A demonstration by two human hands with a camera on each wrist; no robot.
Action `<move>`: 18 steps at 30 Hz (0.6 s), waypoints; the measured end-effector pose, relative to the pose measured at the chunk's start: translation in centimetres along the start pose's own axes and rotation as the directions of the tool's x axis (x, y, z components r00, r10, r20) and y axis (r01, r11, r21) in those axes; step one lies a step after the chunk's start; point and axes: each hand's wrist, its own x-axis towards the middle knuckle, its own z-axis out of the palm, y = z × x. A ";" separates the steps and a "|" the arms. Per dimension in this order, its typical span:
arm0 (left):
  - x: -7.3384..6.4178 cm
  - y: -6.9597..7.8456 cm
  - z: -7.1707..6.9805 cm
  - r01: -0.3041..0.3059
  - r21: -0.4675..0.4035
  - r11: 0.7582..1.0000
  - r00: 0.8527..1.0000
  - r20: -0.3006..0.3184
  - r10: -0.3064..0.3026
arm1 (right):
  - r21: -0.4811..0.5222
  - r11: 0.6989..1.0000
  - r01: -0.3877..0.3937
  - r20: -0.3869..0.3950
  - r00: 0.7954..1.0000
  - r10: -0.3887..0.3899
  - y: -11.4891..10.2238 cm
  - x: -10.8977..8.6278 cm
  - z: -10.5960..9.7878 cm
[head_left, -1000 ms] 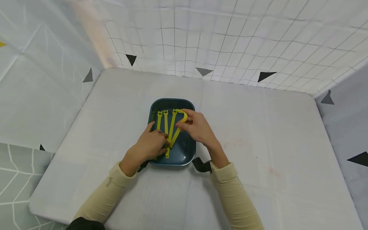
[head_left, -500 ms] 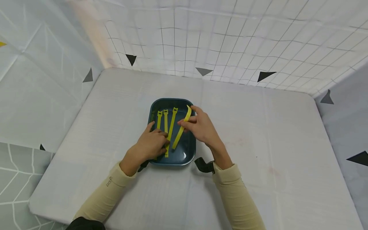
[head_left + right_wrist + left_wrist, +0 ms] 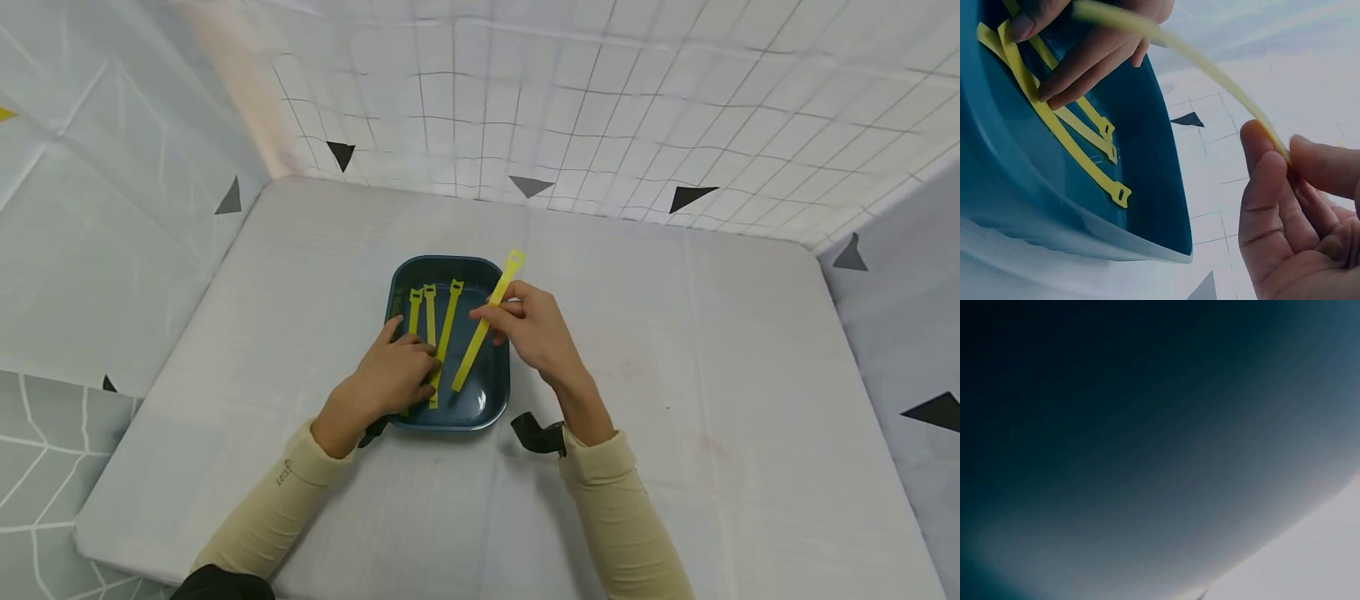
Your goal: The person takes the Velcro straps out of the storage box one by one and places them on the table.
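In the head view my right hand (image 3: 532, 329) pinches a yellow hook-and-loop cable tie (image 3: 474, 358) between thumb and fingers. Its slotted end points up past the far right rim of the dark teal tray (image 3: 487, 417). Three more yellow cable ties (image 3: 1088, 164) lie side by side in that tray, slotted heads toward the far end. My left hand (image 3: 393, 375) reaches over the tray's left rim, its fingers (image 3: 1079, 78) extended and resting on these ties, covering part of them. The left wrist view shows only a dark blurred surface close up.
The tray stands on a white-covered table (image 3: 675, 375). A white gridded sheet (image 3: 562, 100) with dark triangles hangs behind the table. Black wrist camera mounts (image 3: 536, 433) stick out from both wrists near the tray's front corners.
The cable tie in my right hand was folded over against the others; it has come away to the right and now extends almost straight. My left hand has stayed in place.
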 end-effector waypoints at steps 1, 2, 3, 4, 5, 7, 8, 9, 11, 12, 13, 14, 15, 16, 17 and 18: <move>0.0 0.0 0.0 0.000 -0.002 1.000 1.000 -0.002 0.000 | 0.013 1.000 0.001 -0.006 1.000 -0.001 0.0 0.0 -0.1; 0.0 0.0 0.0 -0.001 -0.004 1.000 1.000 -0.007 0.001 | 0.033 0.999 -0.002 -0.011 1.000 0.002 0.0 0.0 -0.2; 0.0 0.0 0.0 -0.002 -0.004 1.000 1.000 -0.013 0.002 | 0.048 0.999 -0.008 -0.016 1.000 0.009 0.0 -0.1 -0.2; -0.1 -0.1 0.0 -0.003 -0.005 1.000 1.000 -0.020 0.003 | 0.062 0.998 -0.016 -0.020 1.000 0.018 0.0 -0.1 -0.3; -0.1 -0.1 0.1 -0.004 -0.005 1.000 1.000 -0.030 0.004 | 0.075 0.997 -0.026 -0.024 0.999 0.028 0.0 -0.2 -0.5; -0.1 -0.1 0.1 -0.010 -0.005 1.000 0.998 -0.057 0.009 | 0.094 0.995 -0.044 -0.027 0.999 0.047 0.0 -0.3 -0.7; -0.2 -0.1 0.1 -0.013 -0.004 1.000 0.997 -0.072 0.013 | 0.103 0.993 -0.053 -0.027 0.998 0.056 0.0 -0.3 -0.9; -0.2 -0.1 0.1 -0.016 -0.004 1.000 0.996 -0.085 0.015 | 0.110 0.992 -0.061 -0.027 0.998 0.064 0.0 -0.4 -1.0; -0.3 -0.1 0.1 -0.019 -0.004 1.000 0.994 -0.107 0.019 | 0.136 0.988 -0.079 -0.034 0.996 0.084 0.2 -0.5 -1.4; -0.3 -0.1 0.1 -0.019 -0.005 1.000 0.993 -0.116 0.019 | 0.151 0.985 -0.087 -0.042 0.995 0.094 0.2 -0.6 -1.6; -0.3 -0.1 0.0 -0.021 -0.006 1.000 0.992 -0.124 0.020 | 0.167 0.982 -0.094 -0.052 0.993 0.104 0.3 -0.7 -1.9; -0.3 -0.1 0.0 -0.019 -0.010 1.000 0.992 -0.128 0.018 | 0.180 0.979 -0.100 -0.065 0.991 0.114 0.4 -0.7 -2.1; -0.3 -0.1 -0.1 -0.017 -0.015 1.000 0.991 -0.131 0.015 | 0.188 0.976 -0.107 -0.081 0.989 0.124 0.5 -0.8 -2.4; -0.3 -0.1 -0.2 -0.015 -0.021 1.000 0.991 -0.135 0.012 | 0.198 0.974 -0.111 -0.096 0.987 0.132 0.6 -0.9 -2.6; -0.2 -0.2 -0.3 -0.014 -0.027 1.000 0.990 -0.141 0.010 | 0.201 0.973 -0.113 -0.111 0.984 0.137 0.7 -0.9 -2.9; -0.2 -0.3 -0.4 -0.016 -0.034 0.999 0.989 -0.150 0.010 | 0.201 0.973 -0.112 -0.124 0.983 0.139 0.8 -1.0 -3.1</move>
